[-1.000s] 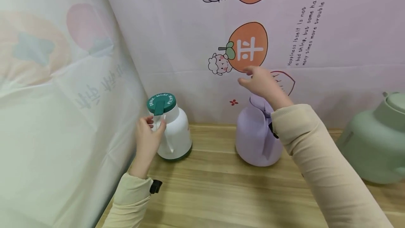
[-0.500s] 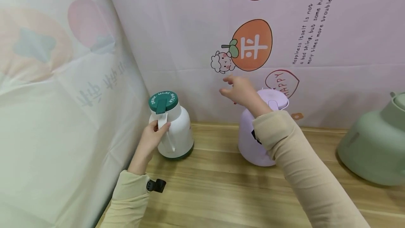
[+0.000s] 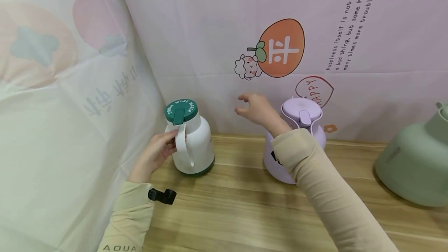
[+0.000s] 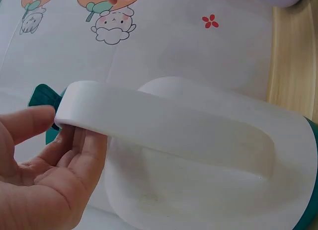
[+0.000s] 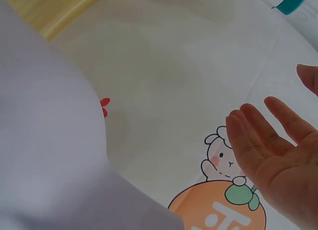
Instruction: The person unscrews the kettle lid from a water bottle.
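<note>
The white jug point(image 3: 197, 143) stands upright on the wooden bench point(image 3: 224, 213), left of the middle of the frame, just beside the corner of the printed cloth point(image 3: 210, 49), in the same spot as half a second ago. Its green lid point(image 3: 174, 111) is on. The left hand point(image 3: 154, 154) has its fingers hooked behind the handle point(image 3: 180, 139); the thumb, which earlier lay across the handle's right side, now sits at its top by the lid's green tab point(image 3: 179, 116), and the wrist has shifted down and left. The right hand point(image 3: 259, 110) is released, holding nothing, its fingers loosely spread in the air in front of the cloth at the middle of the frame; it has moved left and a little lower. The lilac jug point(image 3: 297, 108) stands right of centre, its lid and spout ring now less covered, though the right sleeve point(image 3: 329, 193) hides much of its body. Farther out, the sage green jug point(image 3: 416, 162) is cut off by the right edge.
</note>
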